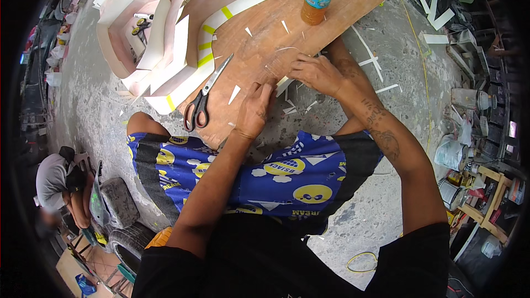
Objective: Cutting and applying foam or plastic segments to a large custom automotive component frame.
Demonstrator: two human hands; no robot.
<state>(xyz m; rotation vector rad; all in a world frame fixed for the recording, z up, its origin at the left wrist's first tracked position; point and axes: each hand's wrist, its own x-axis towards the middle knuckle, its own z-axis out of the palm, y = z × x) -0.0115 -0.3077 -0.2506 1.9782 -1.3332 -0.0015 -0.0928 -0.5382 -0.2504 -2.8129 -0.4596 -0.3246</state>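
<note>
My left hand (pixel 256 107) is closed at the near edge of a brown wooden board (pixel 243 69), fingers bent. My right hand (pixel 317 74) sits a little farther off to the right, its fingers pinched together. A narrow pale strip (pixel 282 85) runs between the two hands, and my fingers partly hide its ends. Black-handled scissors (pixel 202 95) lie on the board left of my left hand, blades pointing away. Thin white paper slivers (pixel 234 95) are scattered on the board. Beyond my right hand stands a bottle of amber liquid (pixel 318 0) with a blue label.
A white curved card form (pixel 187 49) with yellow tape pieces borders the board; more scissors (pixel 139 30) lie inside its hollow. White offcuts litter the grey concrete floor (pixel 400 49). Another person (pixel 58 179) sits at the far left, near a tyre (pixel 130 248). Clutter lines the right side.
</note>
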